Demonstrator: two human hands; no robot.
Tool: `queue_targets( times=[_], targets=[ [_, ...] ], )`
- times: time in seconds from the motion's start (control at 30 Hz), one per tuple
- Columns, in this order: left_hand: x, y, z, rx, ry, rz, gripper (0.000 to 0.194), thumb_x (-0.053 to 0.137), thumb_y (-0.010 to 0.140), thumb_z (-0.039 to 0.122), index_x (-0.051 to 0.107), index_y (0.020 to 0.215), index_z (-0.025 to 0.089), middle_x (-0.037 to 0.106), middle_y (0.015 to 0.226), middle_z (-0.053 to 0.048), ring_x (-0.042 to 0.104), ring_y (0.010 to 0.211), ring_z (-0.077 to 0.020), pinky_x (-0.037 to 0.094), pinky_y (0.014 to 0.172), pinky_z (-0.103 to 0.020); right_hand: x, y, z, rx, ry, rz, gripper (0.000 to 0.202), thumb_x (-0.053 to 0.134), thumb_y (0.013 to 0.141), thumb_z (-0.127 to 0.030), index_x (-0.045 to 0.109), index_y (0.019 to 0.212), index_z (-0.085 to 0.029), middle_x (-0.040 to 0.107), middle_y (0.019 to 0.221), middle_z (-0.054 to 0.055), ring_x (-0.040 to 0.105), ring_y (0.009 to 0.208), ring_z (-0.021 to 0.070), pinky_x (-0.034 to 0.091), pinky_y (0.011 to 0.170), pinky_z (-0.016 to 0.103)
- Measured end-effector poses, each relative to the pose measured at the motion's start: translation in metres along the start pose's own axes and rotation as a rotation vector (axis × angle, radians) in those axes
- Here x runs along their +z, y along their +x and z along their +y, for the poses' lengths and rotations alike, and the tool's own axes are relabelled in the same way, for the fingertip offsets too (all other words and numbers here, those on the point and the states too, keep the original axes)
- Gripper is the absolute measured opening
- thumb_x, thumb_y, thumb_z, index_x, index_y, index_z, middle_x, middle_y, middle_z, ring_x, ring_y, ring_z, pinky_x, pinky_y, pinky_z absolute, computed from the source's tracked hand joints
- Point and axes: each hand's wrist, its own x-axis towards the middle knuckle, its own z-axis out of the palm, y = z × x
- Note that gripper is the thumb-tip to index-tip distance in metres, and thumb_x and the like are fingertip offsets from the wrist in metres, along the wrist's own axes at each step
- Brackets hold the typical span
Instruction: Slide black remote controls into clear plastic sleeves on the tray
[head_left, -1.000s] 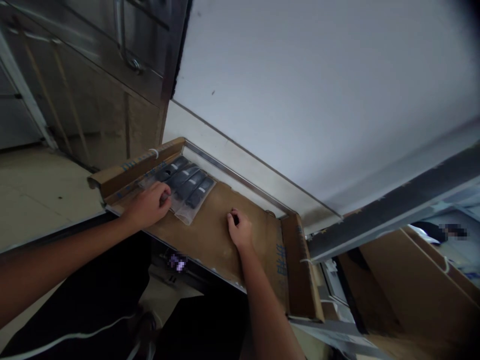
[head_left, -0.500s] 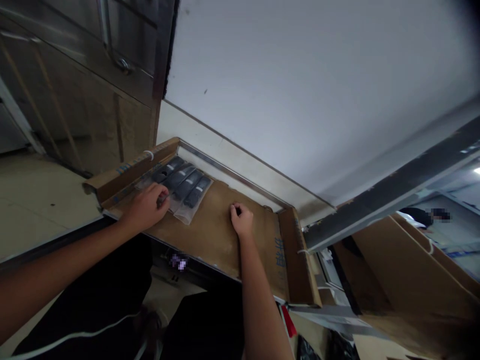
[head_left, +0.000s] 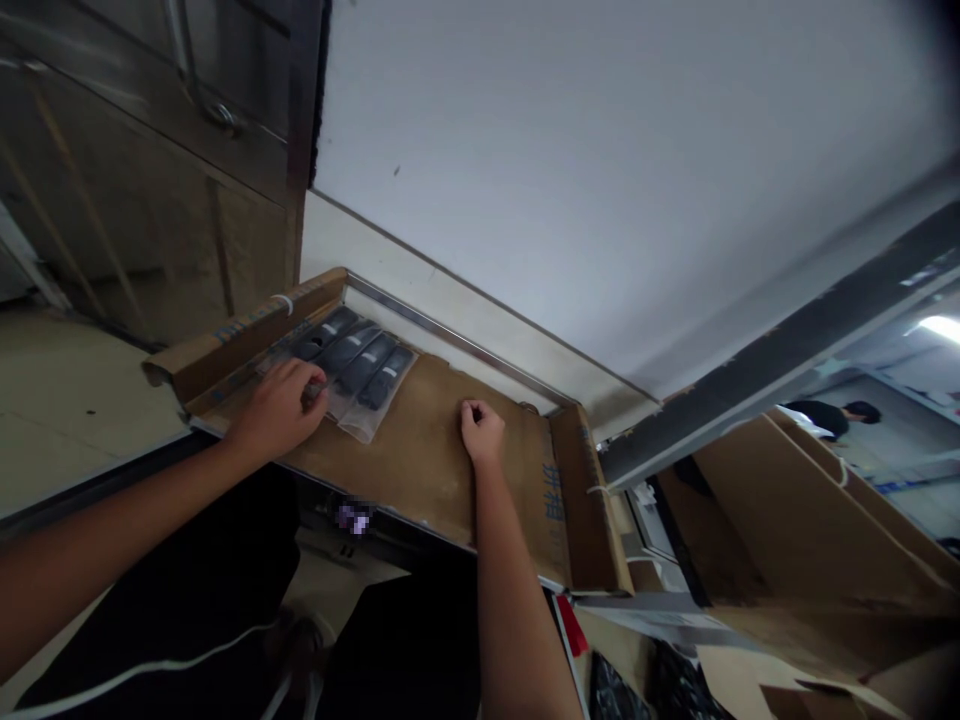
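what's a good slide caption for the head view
Left hand rests on clear bags of dark parts; closed right hand on the cardboard sheet.

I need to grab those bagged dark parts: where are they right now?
In the head view, the clear bags of dark parts lie at the cardboard tray's far-left corner, under the left hand's fingertips.

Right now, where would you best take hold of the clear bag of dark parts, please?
Probably the clear bag's free corner nearest the right hand, approached from that side: it lies flat on the cardboard, and the left hand covers its other end.
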Motion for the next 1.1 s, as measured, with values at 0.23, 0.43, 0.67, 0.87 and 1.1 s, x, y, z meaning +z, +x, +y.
queue_targets(
  times=[0.23, 0.43, 0.67, 0.87, 1.1],
  targets=[
    [0.005, -0.001, -0.005, 0.026, 0.027, 0.037, 0.014, 0.049, 0.094, 0.029, 0.054, 0.1, 0.018, 0.06, 0.101, -0.008, 0.057, 0.103, -0.0253, 0.045, 0.094, -0.038, 0.004, 0.01, 0.025, 0.21, 0.463, 0.332, 0.023, 0.047, 0.071, -0.027, 0.057, 0.091, -0.02, 0.071, 0.085, 0.005, 0.068, 0.079, 0.0182, 0.054, 0.075, 0.031],
    [0.014, -0.001, -0.013, 0.078, 0.018, 0.105, 0.013, 0.049, 0.091, 0.027, 0.056, 0.098, 0.018, 0.061, 0.096, -0.008, 0.058, 0.098, -0.026, 0.047, 0.089, -0.038, 0.002, 0.011, 0.037, 0.282, 0.538, 0.408, 0.021, 0.048, 0.063, -0.02, 0.053, 0.083, -0.021, 0.059, 0.059, -0.005, 0.058, 0.057, 0.0139, 0.046, 0.061, 0.024],
    [0.013, -0.002, -0.013, 0.067, 0.01, 0.103, 0.013, 0.049, 0.091, 0.027, 0.056, 0.098, 0.018, 0.061, 0.096, -0.007, 0.059, 0.098, -0.0251, 0.047, 0.088, -0.037, 0.005, 0.011, 0.034, 0.305, 0.565, 0.373, 0.024, 0.046, 0.062, -0.018, 0.056, 0.084, -0.021, 0.062, 0.056, -0.004, 0.06, 0.056, 0.0152, 0.045, 0.058, 0.024],
    [0.014, -0.002, -0.014, 0.096, 0.018, 0.116, 0.014, 0.048, 0.092, 0.028, 0.056, 0.097, 0.018, 0.061, 0.095, -0.007, 0.059, 0.097, -0.0246, 0.046, 0.088, -0.036, 0.004, 0.012, 0.034, 0.321, 0.57, 0.379, 0.025, 0.046, 0.06, -0.017, 0.055, 0.083, -0.021, 0.06, 0.056, -0.006, 0.061, 0.056, 0.0146, 0.046, 0.057, 0.023],
    [0.011, -0.001, -0.011, 0.071, 0.003, 0.095, 0.015, 0.048, 0.09, 0.028, 0.057, 0.096, 0.018, 0.061, 0.095, -0.007, 0.059, 0.096, -0.0252, 0.047, 0.088, -0.037, 0.004, 0.011, 0.031, 0.327, 0.601, 0.369, 0.025, 0.046, 0.063, -0.018, 0.054, 0.086, -0.021, 0.064, 0.064, -0.003, 0.066, 0.061, 0.0154, 0.05, 0.06, 0.024]
  ],
)
